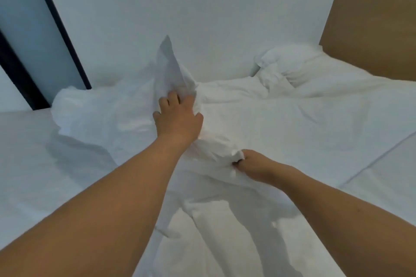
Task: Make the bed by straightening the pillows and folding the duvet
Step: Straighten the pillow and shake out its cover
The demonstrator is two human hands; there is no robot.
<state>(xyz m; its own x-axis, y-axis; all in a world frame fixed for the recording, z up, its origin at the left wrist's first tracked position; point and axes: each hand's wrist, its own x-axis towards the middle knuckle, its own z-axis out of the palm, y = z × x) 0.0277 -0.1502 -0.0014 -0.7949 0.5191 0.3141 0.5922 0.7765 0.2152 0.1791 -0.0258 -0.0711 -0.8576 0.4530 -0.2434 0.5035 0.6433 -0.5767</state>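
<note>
Left hand (177, 117) is grabbing a bunched-up peak of the white duvet (108, 114) while the right hand (252, 163) pinches a fold nearer the bed's (27, 164) edge, pillow (290, 60) by the headboard (371, 36).

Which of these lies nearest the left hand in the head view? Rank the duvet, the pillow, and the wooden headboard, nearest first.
1. The duvet: the left hand grips a raised fold of it at the middle of the bed.
2. The pillow: farther back and to the right, lying at the head of the bed.
3. The wooden headboard: farthest, at the far right behind the pillow.
</note>
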